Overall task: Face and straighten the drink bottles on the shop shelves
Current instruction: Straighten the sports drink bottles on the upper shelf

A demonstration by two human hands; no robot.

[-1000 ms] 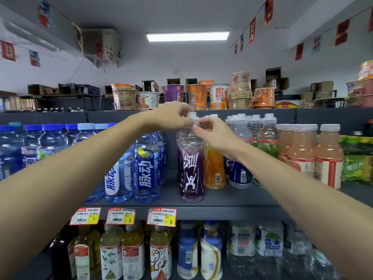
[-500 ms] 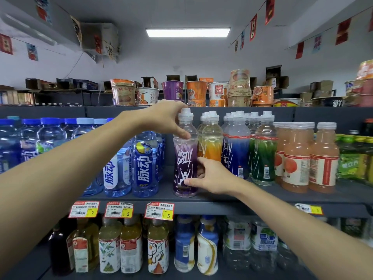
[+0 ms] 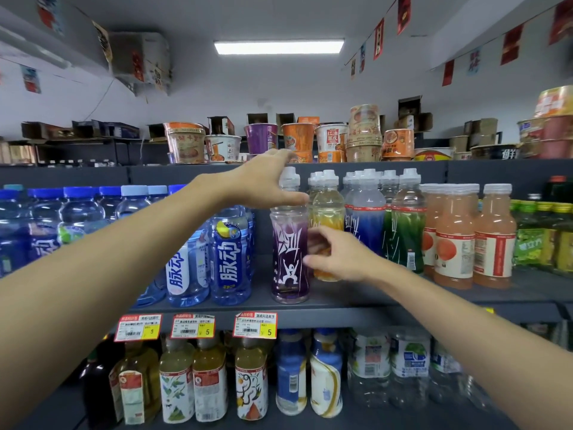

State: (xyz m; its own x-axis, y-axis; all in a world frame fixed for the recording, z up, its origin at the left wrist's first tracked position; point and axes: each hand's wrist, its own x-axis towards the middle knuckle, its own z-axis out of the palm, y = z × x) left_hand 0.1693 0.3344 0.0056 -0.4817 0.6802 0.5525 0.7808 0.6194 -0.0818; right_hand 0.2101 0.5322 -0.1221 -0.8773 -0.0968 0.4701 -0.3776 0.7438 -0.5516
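Observation:
A purple drink bottle (image 3: 289, 259) with a white cap stands at the front edge of the middle shelf (image 3: 341, 301), its label facing me. My left hand (image 3: 263, 181) reaches over its neck, thumb pressed on the shoulder and fingers behind the cap. My right hand (image 3: 338, 256) holds the bottle's right side at mid height, thumb in front and fingers curled behind. Right beside it stand an orange bottle (image 3: 327, 209), partly hidden by my right hand, then a blue bottle (image 3: 367, 221) and a green bottle (image 3: 403, 234) of the same kind.
Blue water bottles (image 3: 229, 259) fill the shelf to the left, pink juice bottles (image 3: 455, 240) the right. Instant-noodle cups (image 3: 297, 141) line the top shelf. More bottles (image 3: 251, 383) stand on the shelf below, under red price tags (image 3: 255, 325).
My right hand dropped from the caps to the purple bottle's base, then rose to its middle. My left hand stayed at the bottle's neck, fingers now spread wider.

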